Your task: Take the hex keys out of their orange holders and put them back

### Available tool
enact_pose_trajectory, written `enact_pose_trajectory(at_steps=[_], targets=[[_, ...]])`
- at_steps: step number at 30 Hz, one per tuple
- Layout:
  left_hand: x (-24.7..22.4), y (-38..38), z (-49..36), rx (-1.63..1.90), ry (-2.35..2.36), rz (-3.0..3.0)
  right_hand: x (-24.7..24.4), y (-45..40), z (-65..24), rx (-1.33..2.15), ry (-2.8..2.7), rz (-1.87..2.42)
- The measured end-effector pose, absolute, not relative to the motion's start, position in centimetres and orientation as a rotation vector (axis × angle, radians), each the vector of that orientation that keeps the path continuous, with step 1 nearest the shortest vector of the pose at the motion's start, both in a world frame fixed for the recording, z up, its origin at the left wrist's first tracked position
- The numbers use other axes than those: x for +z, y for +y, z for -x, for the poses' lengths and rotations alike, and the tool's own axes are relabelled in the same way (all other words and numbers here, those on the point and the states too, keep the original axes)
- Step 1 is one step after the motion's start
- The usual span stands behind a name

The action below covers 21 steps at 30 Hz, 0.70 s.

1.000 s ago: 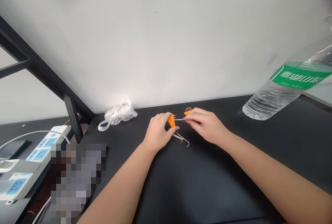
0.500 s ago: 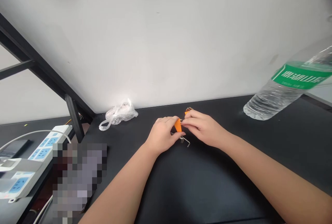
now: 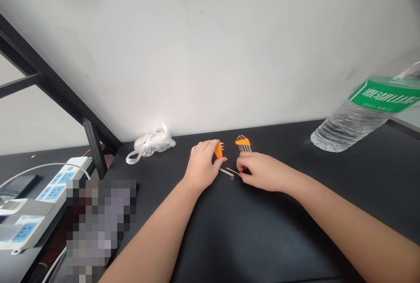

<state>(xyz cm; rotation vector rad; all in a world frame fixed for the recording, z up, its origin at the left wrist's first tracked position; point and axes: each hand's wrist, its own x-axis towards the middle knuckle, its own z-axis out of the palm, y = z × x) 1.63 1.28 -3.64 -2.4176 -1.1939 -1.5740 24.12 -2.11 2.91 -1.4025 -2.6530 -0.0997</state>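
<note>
My left hand (image 3: 202, 165) is closed round an orange holder (image 3: 218, 150), with a few metal tips sticking out of its right side. Between finger and thumb, my right hand (image 3: 262, 170) pinches a thin L-shaped metal key (image 3: 233, 171). Loose metal keys (image 3: 227, 173) lie on the black table just below my left thumb. A second orange holder (image 3: 243, 142), filled with several metal keys, rests beyond my right hand, whose fingers are near its lower end.
A crumpled clear plastic bag (image 3: 152, 143) lies by the wall. On the right stands a large water bottle (image 3: 354, 119) with a green label. White power strips (image 3: 62, 186), a phone (image 3: 19, 186) and a black metal frame (image 3: 93, 147) are at the left.
My right hand has moved away from the holder in my left hand, down to the loose keys, and now pinches one. More of the second holder shows. My left hand has shifted slightly left.
</note>
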Motion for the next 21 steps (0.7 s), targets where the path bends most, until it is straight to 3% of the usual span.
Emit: enact_pose_trajectory(at_steps=[5,8,15,21], targets=[[-3.8,1.5,-1.7,-1.572,-1.199,2.420,2.7,-2.0,-24.4,-0.325,-2.576,1.577],[-3.7,1.4,-1.7,-1.558,-1.203,2.443,3.0,-1.7,-24.7,-0.294,-2.531,1.598],[-3.4,0.7,-1.7,-1.559,-1.172,2.502,4.2,-2.0,-24.0,-0.109,-2.494,1.195],[-3.5,0.6,-1.6,-1.565,-1.154,2.521,4.4,-2.4,-24.2,-0.135,-2.440,1.128]])
